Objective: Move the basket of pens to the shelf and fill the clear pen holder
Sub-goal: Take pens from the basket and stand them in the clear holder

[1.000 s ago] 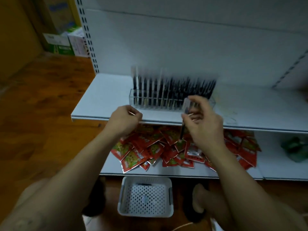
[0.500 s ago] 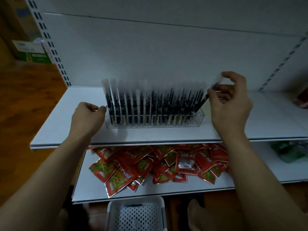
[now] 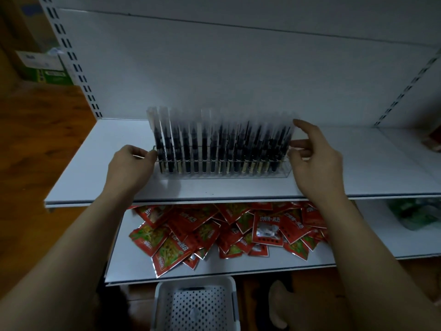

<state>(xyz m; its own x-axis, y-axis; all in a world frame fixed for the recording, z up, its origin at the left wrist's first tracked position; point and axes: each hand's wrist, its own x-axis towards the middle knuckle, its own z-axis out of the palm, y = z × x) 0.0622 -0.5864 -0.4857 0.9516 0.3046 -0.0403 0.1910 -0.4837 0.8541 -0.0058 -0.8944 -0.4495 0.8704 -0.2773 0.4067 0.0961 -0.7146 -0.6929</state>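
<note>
The clear pen holder (image 3: pixel 224 175) stands on the upper white shelf (image 3: pixel 95 173), packed with a row of upright dark pens in clear sleeves (image 3: pixel 222 142). My left hand (image 3: pixel 130 167) pinches the holder's left end, fingers curled at its corner. My right hand (image 3: pixel 316 158) is at the right end with loose fingers. Its index finger is raised beside the last pen's top, its other fingertips touch the holder's right end, and it holds nothing. The white perforated basket (image 3: pixel 164 306) sits on the floor below the shelves, with a dark pen-like item at its far edge.
Red snack packets (image 3: pixel 210 230) are heaped on the lower shelf, with a green package (image 3: pixel 415 213) to their right. Cardboard boxes (image 3: pixel 43 68) stand at the far left on the wooden floor. A foot (image 3: pixel 278 304) is beside the basket. Slotted shelf uprights (image 3: pixel 71 60) frame the white back panel.
My right hand has set its pen into the right end of the holder and let go, dropping lower beside it. My left hand has kept its grip on the left end.
</note>
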